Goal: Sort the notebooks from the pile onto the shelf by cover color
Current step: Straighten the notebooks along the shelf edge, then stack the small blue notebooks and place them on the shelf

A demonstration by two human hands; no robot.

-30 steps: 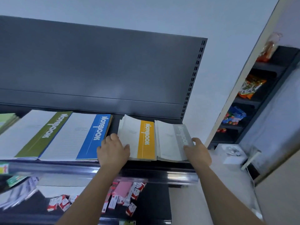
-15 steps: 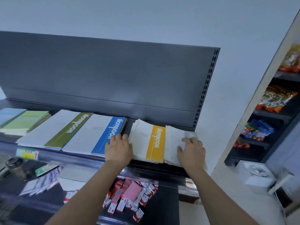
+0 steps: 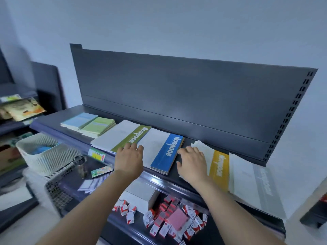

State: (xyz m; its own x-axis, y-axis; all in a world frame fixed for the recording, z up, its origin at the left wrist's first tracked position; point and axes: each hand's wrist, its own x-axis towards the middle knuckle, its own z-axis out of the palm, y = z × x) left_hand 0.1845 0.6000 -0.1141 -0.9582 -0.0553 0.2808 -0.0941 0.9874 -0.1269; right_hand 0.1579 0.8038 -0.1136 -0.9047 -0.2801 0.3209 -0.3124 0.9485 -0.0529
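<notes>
Here, left hand [image 3: 130,157] flat at blue notebook's [image 3: 169,151] left edge, right hand [image 3: 192,162] flat on yellow notebook [image 3: 218,167]

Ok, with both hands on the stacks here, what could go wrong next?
The grey notebook stack seems to overhang the shelf's front lip and could slide off. The yellow stack is fanned at its far corner; the right hand pressing on it might splay it further.

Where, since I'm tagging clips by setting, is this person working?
Most likely a small shop, or a mock-up of one. A dark metal display shelf carries a price label on its front rail, notebooks lie in stacks on it, and many small red-and-white boxes lie on the tier below.
</notes>
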